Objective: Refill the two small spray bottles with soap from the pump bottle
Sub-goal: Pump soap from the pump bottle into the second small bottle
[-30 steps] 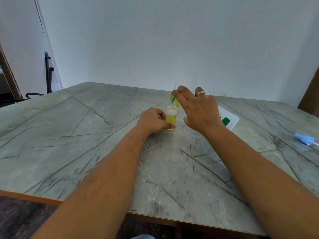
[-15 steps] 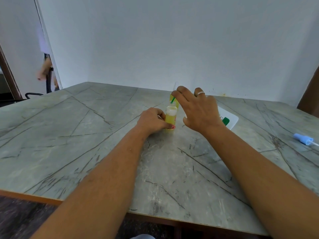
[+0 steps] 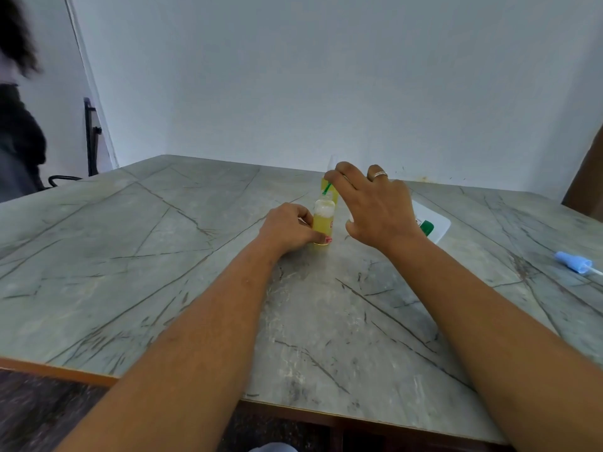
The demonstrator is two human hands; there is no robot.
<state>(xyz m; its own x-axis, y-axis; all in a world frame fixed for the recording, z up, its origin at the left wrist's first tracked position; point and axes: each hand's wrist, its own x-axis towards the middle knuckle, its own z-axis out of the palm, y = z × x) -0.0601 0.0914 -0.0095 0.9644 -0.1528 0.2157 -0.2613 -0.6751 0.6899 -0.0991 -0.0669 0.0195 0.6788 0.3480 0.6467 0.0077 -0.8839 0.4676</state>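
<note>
- You are looking down on a grey marble-patterned table [image 3: 163, 272] with dark veins and an orange-brown front edge.
- Behind it stands a plain pale wall [image 3: 326, 76].
- At your far left, a blurred person [image 3: 16, 125] in dark clothing stands beside a black chair [image 3: 89, 138].
- Dark speckled floor [image 3: 39, 412] shows below the table's edge.

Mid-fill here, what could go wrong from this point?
1. The small bottle already looks nearly full, with foam near its neck; more soap may overflow onto the table.
2. The left hand pinches it only low down, so a nudge from the right hand above could tip it.
3. The green spout sits just off the narrow opening; soap may run down the outside.
</note>
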